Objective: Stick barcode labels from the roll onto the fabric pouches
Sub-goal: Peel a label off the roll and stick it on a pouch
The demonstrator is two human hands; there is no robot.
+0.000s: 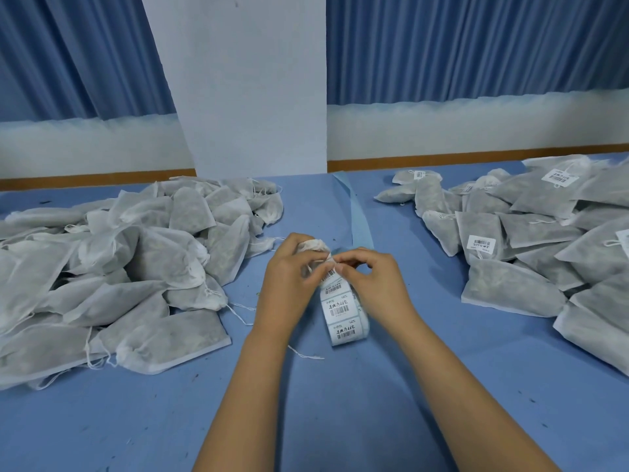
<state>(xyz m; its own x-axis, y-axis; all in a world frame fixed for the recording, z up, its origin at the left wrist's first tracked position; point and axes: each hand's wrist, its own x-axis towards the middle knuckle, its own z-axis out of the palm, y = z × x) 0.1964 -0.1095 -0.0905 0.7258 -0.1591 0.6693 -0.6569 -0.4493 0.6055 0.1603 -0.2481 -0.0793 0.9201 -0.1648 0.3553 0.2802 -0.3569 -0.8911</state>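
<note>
blue table (340,403): pouch piles (112,274), label roll (345,315).

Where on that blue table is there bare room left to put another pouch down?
Bare tabletop runs along the near edge, below the left pile. A narrower lane lies between the label roll and the right pile. Both piles crowd the sides; a backing strip crosses the far middle.

The fabric pouches (112,267) heaped at left and right look like thin, matt, slightly fuzzy non-woven cloth, the label roll (345,318) at centre is smooth white paper on bluish backing, and the table (340,420) wears matt blue cloth.
</note>
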